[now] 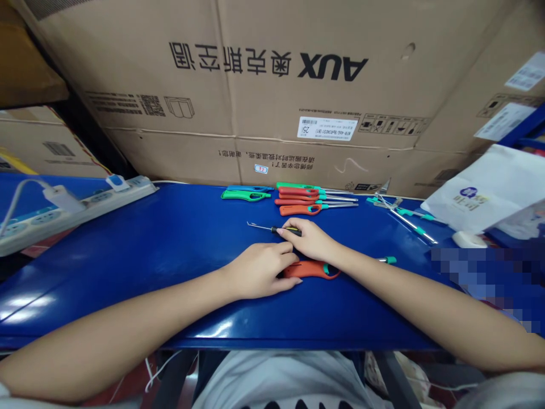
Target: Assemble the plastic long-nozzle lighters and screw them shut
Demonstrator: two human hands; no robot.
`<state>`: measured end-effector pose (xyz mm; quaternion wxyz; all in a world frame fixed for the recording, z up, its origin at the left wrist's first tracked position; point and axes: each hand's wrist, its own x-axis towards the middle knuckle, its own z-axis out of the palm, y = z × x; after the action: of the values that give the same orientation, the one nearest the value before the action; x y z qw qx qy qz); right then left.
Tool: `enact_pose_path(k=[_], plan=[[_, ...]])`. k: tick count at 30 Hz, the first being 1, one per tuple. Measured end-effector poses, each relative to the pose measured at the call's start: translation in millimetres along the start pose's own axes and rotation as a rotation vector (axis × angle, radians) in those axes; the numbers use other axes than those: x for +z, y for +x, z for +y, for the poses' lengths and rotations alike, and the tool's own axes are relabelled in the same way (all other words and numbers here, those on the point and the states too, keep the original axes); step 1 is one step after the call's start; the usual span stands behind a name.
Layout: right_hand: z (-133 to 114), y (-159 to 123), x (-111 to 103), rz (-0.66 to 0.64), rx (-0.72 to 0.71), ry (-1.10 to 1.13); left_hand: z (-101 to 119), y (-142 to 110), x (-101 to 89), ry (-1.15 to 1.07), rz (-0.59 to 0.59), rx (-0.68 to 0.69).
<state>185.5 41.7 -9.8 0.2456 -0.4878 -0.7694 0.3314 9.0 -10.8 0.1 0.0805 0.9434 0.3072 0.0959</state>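
My right hand (310,237) is closed around the black-and-yellow handle of a hook tool (260,226). Its thin metal shaft points left and has a bent tip. Just below, my left hand (263,271) grips the left end of an orange long-stem lighter (313,269) lying on the blue table (170,238). The lighter's trigger loop points right. My right forearm crosses over its stem, and a teal-tipped end (387,260) shows beyond the arm. The fingertips of both hands are close together.
Several red, orange and green long-stem lighters (300,209) lie behind my hands, beside green and blue handle shells (244,195). Metal stems (413,224) with teal parts lie at right near a white paper bag (477,187). Power strips (85,210) stand left; a large carton (255,102) blocks the back.
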Motion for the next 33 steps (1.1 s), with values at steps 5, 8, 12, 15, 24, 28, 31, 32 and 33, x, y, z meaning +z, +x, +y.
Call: enact_pose_path(k=[5, 8, 12, 15, 24, 28, 31, 32, 33], plan=[[0.4, -0.5, 0.0, 0.019, -0.027, 0.022, -1.1, 0.0, 1.3, -0.013, 0.014, 0.005], [-1.3, -1.6, -5.1, 0.089, -0.078, 0.093, -1.4, -0.4, 1.7, -0.045, 0.001, -0.006], [-7.2, -11.3, -23.3, 0.158, -0.042, 0.348, -2.0, 0.3, 3.4, -0.18, -0.002, -0.041], [-12.3, -24.3, -41.6, 0.134, 0.064, 0.603, -4.0, 2.8, 7.6, -0.272, 0.035, -0.065], [3.7, -34.1, -71.5, 0.536, 0.054, 0.995, -14.8, 8.2, 20.2, -0.252, 0.185, -0.123], [7.7, -33.4, -69.4, 0.562, 0.124, 1.108, -15.5, 9.9, 21.0, -0.283, 0.201, -0.131], [3.2, -36.9, -64.3, 0.54, 0.119, 1.121, -16.2, 10.3, 21.9, -0.307, 0.22, -0.119], [1.6, -38.2, -62.9, 0.539, 0.106, 1.112, -16.6, 10.1, 22.2, -0.312, 0.224, -0.111], [0.4, -39.5, -61.8, 0.542, 0.089, 1.09, -17.0, 9.7, 22.2, -0.314, 0.225, -0.102]])
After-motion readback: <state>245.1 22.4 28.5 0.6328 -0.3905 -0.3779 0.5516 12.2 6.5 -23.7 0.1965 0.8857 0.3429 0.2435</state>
